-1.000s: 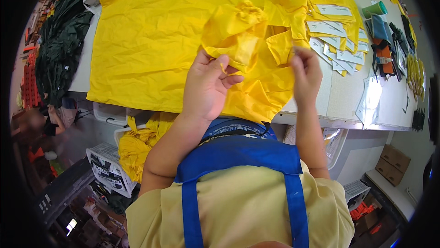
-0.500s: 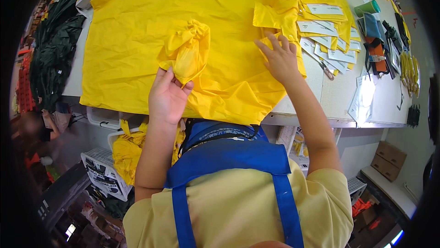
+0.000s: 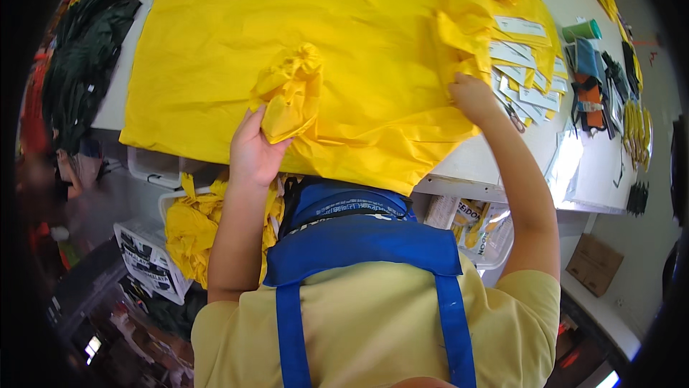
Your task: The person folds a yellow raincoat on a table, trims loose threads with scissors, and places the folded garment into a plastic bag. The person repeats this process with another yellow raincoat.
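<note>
Currently gripping with the left hand [image 3: 257,153], clamped between thumb and fingers on the near edge of a small yellow pouch [image 3: 293,101], bunched and gathered at its far end. Held just above a large yellow cloth [image 3: 316,29], left of its folded right side. Touching that folded side with the right hand [image 3: 475,97], fingers curled in and drawn together, tips hidden in the folds; cannot tell whether pinched on the fabric or only pressed against it. Well apart from the left hand, with a broad stretch of cloth between. Spread over most of the white table [image 3: 463,162], creased, and draped past the near edge toward a blue apron [image 3: 362,248]. Seen just right of the cloth: overlapping yellow packets with white cards [image 3: 527,62], with scissors [image 3: 514,119] beside them. Noted farther right: a green cylinder [image 3: 581,31], an orange-and-dark pouch [image 3: 590,95], a shiny clear sheet [image 3: 565,162] near the table edge. Heaped at far left: dark green fabric [image 3: 82,94]. Stowed below at left: crumpled yellow fabric [image 3: 194,226] in a bin, near a white crate [image 3: 154,262]. Standing at lower right, away from the table: a cardboard box [image 3: 594,266]. Blurred and dark toward the lower left of the room.
</note>
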`<state>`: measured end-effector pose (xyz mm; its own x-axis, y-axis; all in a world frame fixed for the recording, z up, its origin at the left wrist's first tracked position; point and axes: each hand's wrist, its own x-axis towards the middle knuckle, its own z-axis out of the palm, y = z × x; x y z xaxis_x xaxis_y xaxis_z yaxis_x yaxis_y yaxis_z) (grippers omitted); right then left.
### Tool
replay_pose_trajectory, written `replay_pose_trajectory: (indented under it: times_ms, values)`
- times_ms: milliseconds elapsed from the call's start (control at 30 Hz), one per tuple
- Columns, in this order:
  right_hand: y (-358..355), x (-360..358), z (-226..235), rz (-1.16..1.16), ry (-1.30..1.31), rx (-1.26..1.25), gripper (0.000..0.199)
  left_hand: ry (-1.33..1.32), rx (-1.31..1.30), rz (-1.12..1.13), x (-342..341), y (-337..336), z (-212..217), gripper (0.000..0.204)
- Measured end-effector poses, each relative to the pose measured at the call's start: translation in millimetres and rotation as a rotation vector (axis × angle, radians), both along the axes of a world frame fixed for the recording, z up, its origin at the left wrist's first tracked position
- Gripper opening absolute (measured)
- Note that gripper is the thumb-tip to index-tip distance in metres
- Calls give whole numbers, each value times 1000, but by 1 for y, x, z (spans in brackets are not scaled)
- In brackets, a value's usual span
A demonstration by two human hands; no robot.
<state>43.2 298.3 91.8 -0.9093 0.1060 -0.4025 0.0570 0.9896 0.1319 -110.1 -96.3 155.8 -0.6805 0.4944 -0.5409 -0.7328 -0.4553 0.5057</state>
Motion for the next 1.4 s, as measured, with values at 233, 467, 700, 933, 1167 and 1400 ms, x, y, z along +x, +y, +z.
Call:
replay_pose_trajectory:
  times_ms: [233, 467, 700, 933, 1167, 1400]
  values:
    - [101, 121, 48, -1216, 1469, -345, 27, 15, 182, -91, 5, -12, 5, 47]
    - [-183, -18, 45, -835, 130, -2349, 58, 62, 273, -408, 11, -11, 7, 65]
    - [-211, -69, 90, -555, 167, -1461, 56, 1202, -633, -118, 34, -5, 34, 47]
    - [-240, -85, 48, -717, 851, -1477, 40, 1761, -978, -402, 39, -19, 18, 39]
    - [-275, -35, 30, -35, 379, -628, 59, 594, -1070, -323, -49, -92, -26, 29]
    - [-233, 32, -41, -58, 129, -315, 56, 265, -1017, -706, -151, -180, -96, 32]
